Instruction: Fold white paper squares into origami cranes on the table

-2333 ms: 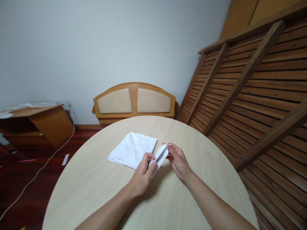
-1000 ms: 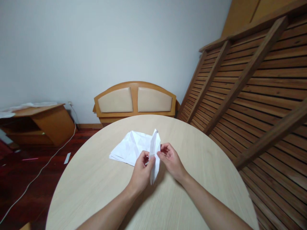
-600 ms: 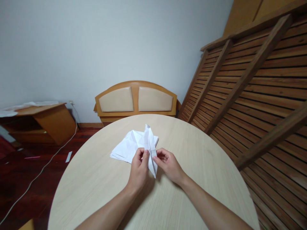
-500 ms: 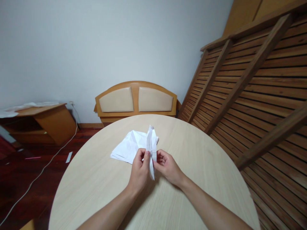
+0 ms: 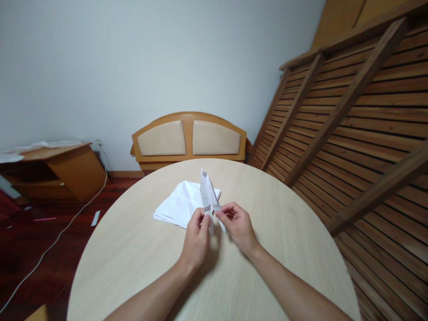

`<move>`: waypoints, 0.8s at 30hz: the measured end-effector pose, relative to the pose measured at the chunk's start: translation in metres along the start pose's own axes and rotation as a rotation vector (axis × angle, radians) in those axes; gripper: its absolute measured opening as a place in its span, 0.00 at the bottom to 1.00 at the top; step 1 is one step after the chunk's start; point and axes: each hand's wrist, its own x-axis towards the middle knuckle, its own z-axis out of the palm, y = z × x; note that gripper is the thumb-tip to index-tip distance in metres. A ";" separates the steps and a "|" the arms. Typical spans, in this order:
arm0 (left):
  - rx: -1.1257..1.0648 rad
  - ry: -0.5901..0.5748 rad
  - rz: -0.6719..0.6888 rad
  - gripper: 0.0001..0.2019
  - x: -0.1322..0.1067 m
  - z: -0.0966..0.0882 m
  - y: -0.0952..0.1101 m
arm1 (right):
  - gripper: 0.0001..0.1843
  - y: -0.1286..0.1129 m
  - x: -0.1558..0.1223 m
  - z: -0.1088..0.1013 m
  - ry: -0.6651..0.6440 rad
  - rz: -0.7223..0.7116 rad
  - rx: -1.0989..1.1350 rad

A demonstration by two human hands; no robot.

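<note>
A narrow folded piece of white paper [image 5: 207,191] stands almost upright above the round pale table [image 5: 133,263]. My left hand [image 5: 196,240] pinches its lower part from the left. My right hand [image 5: 238,226] pinches the same spot from the right, fingers curled. Both thumbs and forefingers meet at a small fold near the paper's middle. Behind the hands a stack of creased white sheets [image 5: 177,206] lies flat on the table.
A wooden headboard with two beige pads [image 5: 189,140] leans on the wall beyond the table. A slatted wooden bed frame [image 5: 351,133] stands tilted at the right. A low wooden cabinet [image 5: 56,171] and a white cable [image 5: 56,236] are on the dark floor at left.
The folded paper went from lying slanted between my hands to standing upright. My hands drew together at its middle, and its tip now leans slightly left with the lower part pulled apart.
</note>
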 end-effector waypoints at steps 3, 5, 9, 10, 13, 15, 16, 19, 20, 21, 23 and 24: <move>0.007 0.050 0.042 0.13 -0.001 -0.002 0.001 | 0.15 0.002 -0.002 0.002 -0.107 0.026 0.023; 0.016 0.068 0.032 0.13 -0.002 -0.002 -0.001 | 0.18 0.002 -0.004 0.002 -0.169 0.061 0.052; 0.040 0.069 0.043 0.13 -0.001 -0.001 -0.005 | 0.18 0.001 -0.004 0.001 -0.159 0.086 0.079; 0.034 0.076 0.065 0.13 0.000 -0.002 -0.005 | 0.17 0.000 -0.003 0.000 -0.151 0.088 0.077; -0.072 0.080 0.076 0.17 0.004 -0.004 -0.005 | 0.15 -0.002 -0.002 -0.002 -0.204 0.088 0.037; -0.151 0.038 0.044 0.25 0.008 -0.005 -0.005 | 0.13 -0.003 -0.003 -0.003 -0.249 0.061 -0.010; -0.160 0.017 0.030 0.28 0.009 -0.006 -0.005 | 0.13 -0.004 -0.003 -0.004 -0.254 0.041 -0.037; -0.071 -0.013 0.023 0.26 0.011 -0.007 -0.009 | 0.15 -0.003 -0.004 -0.006 -0.233 -0.013 -0.118; -0.040 -0.021 0.029 0.25 0.011 -0.007 -0.011 | 0.15 -0.002 -0.005 -0.007 -0.229 -0.024 -0.138; -0.023 -0.029 0.037 0.24 0.011 -0.007 -0.013 | 0.14 -0.002 -0.005 -0.007 -0.230 -0.030 -0.154; -0.033 -0.039 0.048 0.23 0.010 -0.006 -0.016 | 0.11 -0.001 -0.004 -0.009 -0.236 -0.029 -0.177; -0.050 -0.043 0.046 0.23 0.010 -0.005 -0.017 | 0.10 -0.002 -0.004 -0.009 -0.236 -0.024 -0.186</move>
